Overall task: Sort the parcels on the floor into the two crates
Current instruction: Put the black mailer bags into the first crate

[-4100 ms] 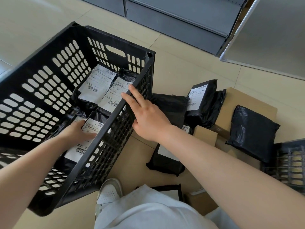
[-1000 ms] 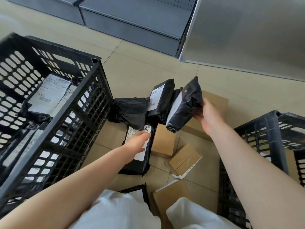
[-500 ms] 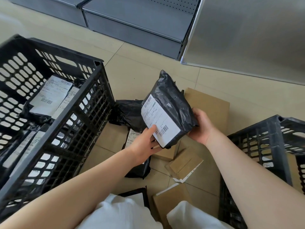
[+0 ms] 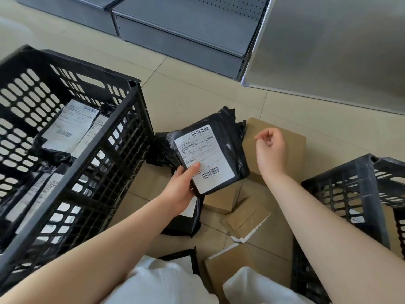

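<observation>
White cloth (image 4: 157, 284) covers the person's knees at the bottom edge, and just beyond it lie a brown box (image 4: 228, 263) and a dark flat parcel (image 4: 178, 258) on the tiled floor (image 4: 197, 88). The left hand (image 4: 180, 187) holds a black mailer (image 4: 221, 150) by its lower left corner, thumb pressed on the white label (image 4: 203, 159) and fingers curled behind, so nearly all of the bag stands up and to the right of the grip, label facing the camera, clear of the floor. Directly under that hand lies another black bag (image 4: 186, 222), and to the lower right of it a torn cardboard envelope (image 4: 247, 220) and a small carton (image 4: 221, 199). The right hand (image 4: 270, 148) hangs to the right of the mailer, apart from it, fingers loosely curled and holding nothing. A large flat carton (image 4: 293, 141) lies beneath and behind that hand. A crumpled black bag (image 4: 161, 150) sits just left of the held mailer, behind the grip. Left of the grip stands the left crate (image 4: 122, 132), its black lattice wall close to the wrist, with several labelled black bags (image 4: 68, 128) inside. The right crate (image 4: 361, 189) stands to the right of the right forearm; something brown shows inside it. Farthest off are grey shelf bases (image 4: 179, 29) and a metal panel (image 4: 333, 44).
</observation>
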Available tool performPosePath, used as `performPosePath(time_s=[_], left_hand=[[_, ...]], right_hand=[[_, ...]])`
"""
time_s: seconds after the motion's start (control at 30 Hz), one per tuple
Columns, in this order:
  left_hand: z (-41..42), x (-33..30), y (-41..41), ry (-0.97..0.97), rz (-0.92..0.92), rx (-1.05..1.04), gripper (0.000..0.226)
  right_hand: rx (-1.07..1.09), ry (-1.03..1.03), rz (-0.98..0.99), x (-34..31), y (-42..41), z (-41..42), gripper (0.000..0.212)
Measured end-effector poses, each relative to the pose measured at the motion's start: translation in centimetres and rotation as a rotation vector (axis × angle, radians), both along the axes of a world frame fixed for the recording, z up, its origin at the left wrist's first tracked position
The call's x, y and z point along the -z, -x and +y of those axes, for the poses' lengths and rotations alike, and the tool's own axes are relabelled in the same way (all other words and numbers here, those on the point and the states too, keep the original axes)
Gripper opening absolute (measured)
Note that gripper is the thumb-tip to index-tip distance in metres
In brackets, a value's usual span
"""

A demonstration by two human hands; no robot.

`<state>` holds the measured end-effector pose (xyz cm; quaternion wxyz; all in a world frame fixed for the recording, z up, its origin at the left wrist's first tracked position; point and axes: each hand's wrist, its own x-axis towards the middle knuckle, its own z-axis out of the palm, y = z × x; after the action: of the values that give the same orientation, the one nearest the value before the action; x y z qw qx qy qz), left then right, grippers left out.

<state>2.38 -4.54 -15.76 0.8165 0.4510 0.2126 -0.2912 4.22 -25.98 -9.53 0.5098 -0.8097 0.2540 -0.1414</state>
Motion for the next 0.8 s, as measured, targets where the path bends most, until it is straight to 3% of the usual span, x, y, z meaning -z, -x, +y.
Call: performPosePath(time_s=[0.1,0.17,0.23,0.3,0.43,0.57,0.8], left_hand=[[0.3,0.1,-0.1,-0.035,-0.010,-0.026,0.037],[0.4,0.0,-0.1,-0.033,-0.022,-0.008,0.037],[0.4,-0.3,-0.1,-0.022,-0.045,0.026,0.037],[0.4,-0.4,0.0,-0.020,-0.053,0.049,0.038],[0.8,-0.7,0.1,0.008,-0.051,0.097,0.050],[0.9,-1.2,0.0,0.014,-0.045,0.180,0.057],[1.6,-3.4,0.0,0.130,0.085,0.235,0.052]], right_hand=[[-0.215,0.046,0.040,-0.1,-0.4,1.4,0.034],[-0.387,0.011,0.185,1.2,-0.6,2.4,0.029],[-0.483,0.001,0.310,2.1,-0.5,3.0,0.039],[-0.492,-0.055,0.356,2.2,-0.5,3.4,0.049],[-0.424,-0.274,0.386,2.1,-1.0,3.2,0.034],[-0.317,-0.535,0.445,1.7,-0.8,3.0,0.046],[-0.421,-0.768,0.459,0.0,-0.7,2.8,0.032]])
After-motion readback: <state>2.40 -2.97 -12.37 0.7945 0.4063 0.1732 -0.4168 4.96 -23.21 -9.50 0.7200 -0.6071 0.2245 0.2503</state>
